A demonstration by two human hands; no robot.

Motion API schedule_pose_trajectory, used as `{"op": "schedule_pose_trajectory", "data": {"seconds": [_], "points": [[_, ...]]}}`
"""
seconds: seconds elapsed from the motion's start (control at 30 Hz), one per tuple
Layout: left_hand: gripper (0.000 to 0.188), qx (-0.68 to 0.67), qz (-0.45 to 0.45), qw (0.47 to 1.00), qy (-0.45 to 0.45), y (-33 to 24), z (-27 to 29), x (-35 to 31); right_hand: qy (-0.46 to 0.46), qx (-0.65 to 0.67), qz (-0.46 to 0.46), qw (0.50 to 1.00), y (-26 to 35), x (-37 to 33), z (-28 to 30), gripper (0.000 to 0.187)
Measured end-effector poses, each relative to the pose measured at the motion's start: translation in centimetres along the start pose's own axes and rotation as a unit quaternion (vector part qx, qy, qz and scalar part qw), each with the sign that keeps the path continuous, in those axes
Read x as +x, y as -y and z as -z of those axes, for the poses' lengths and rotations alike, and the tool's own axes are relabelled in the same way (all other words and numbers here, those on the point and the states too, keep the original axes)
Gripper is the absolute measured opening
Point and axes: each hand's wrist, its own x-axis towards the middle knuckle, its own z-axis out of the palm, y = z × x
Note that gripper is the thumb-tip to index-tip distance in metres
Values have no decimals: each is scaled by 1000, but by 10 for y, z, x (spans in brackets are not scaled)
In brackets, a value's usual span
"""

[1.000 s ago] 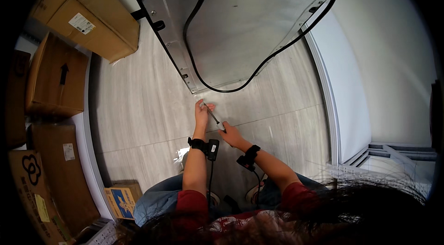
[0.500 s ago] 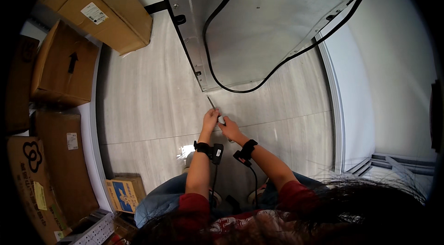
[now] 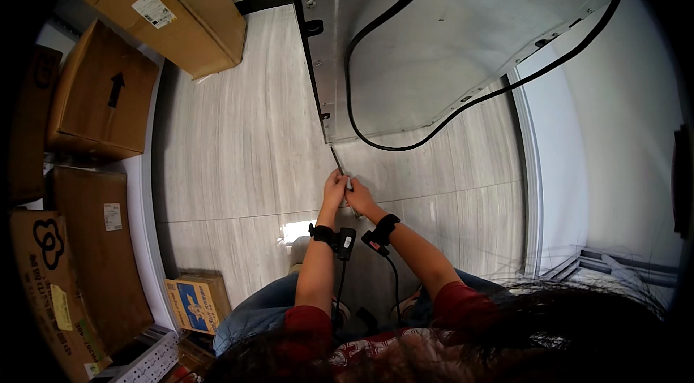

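Note:
Both hands are closed around a screwdriver with a thin dark shaft (image 3: 337, 160). My left hand (image 3: 334, 186) grips it near the shaft, while my right hand (image 3: 359, 196) is wrapped around the handle, most of which is hidden. The shaft points away from me, its end at the lower left corner of a grey metal cabinet (image 3: 434, 50). Whether the tip touches the cabinet I cannot tell. A thick black cable (image 3: 349, 87) loops down the front of the cabinet's panel. Screws and small black fittings line the panel's left edge.
Cardboard boxes (image 3: 101, 105) are stacked along the left, with a tall carton (image 3: 195, 29) at the far left. A small box (image 3: 199, 303) lies by my left knee. Pale floor (image 3: 231, 144) surrounds me. A white wall (image 3: 614, 130) and metal frame pieces (image 3: 600, 267) are at the right.
The cabinet and its cable now appear farther right in view. The screwdriver's end has come closer to the cabinet's lower corner. Both hands keep their hold.

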Motion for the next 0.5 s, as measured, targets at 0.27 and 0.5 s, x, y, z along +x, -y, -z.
{"op": "schedule_pose_trajectory", "data": {"seconds": [0.27, 0.5], "points": [[41, 0, -10, 1000, -3, 0, 2, -1, 2, -6, 12, 1000, 7, 2, -2, 38], [40, 1, -15, 1000, -10, -3, 1, -7, 3, 0, 9, 1000, 19, -9, 2, 40]]}}
